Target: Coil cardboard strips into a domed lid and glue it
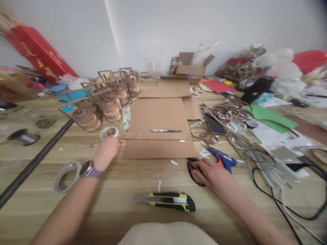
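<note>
My left hand (106, 152), with a watch on the wrist, is curled at the near edge of a white tape ring (109, 128) with small brown beads inside. Its fingertips are hidden beneath the hand, and so is anything in them. My right hand (213, 173) has its fingers closed on the black handles of a pair of scissors (191, 173); the blades cannot be seen. A blue and orange glue gun (223, 158) lies just beyond that hand. Nearer me lies a yellow and black utility knife (170, 201), blade pointing left.
Folded cardboard (158, 115) covers the middle, with a pen (166, 130) and a wooden strip (154, 136) on it. Several small bamboo baskets (111, 109) stand at left, beside a dark rod (38, 161) and a larger tape roll (66, 177). A phone (215, 123) and cables crowd the right.
</note>
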`<state>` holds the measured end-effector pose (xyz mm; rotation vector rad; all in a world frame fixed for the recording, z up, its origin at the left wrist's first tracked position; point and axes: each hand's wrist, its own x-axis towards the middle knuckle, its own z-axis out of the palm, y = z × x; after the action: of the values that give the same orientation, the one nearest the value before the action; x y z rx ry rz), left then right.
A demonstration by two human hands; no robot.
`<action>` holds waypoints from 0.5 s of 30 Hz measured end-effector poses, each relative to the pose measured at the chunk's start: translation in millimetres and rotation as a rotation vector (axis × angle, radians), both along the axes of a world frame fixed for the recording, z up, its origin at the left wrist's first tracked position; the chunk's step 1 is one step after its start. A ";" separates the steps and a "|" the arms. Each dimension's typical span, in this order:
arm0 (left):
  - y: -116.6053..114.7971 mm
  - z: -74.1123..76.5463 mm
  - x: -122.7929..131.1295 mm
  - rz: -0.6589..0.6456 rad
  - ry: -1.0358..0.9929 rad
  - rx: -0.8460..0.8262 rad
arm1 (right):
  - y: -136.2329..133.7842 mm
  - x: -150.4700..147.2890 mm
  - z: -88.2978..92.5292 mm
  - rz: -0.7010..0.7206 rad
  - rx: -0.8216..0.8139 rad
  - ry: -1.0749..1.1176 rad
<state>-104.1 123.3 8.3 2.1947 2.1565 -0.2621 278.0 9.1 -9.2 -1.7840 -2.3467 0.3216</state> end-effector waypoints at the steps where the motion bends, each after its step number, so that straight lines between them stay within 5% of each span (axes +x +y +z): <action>1: -5.6 1.1 2.8 -0.018 -0.002 0.022 | -2.3 3.1 -4.3 -0.041 0.014 -0.049; 6: -35.9 -2.9 29.1 -0.192 -0.073 0.040 | -13.4 4.6 -20.6 -0.138 -0.002 -0.123; 15: -46.3 -22.2 48.3 -0.179 0.019 0.052 | -22.9 -1.1 -23.3 -0.224 -0.072 -0.150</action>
<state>-55.8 77.0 -13.9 2.4267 1.9993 -0.2384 276.9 -13.8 -32.5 -2.1498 -2.2244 0.2501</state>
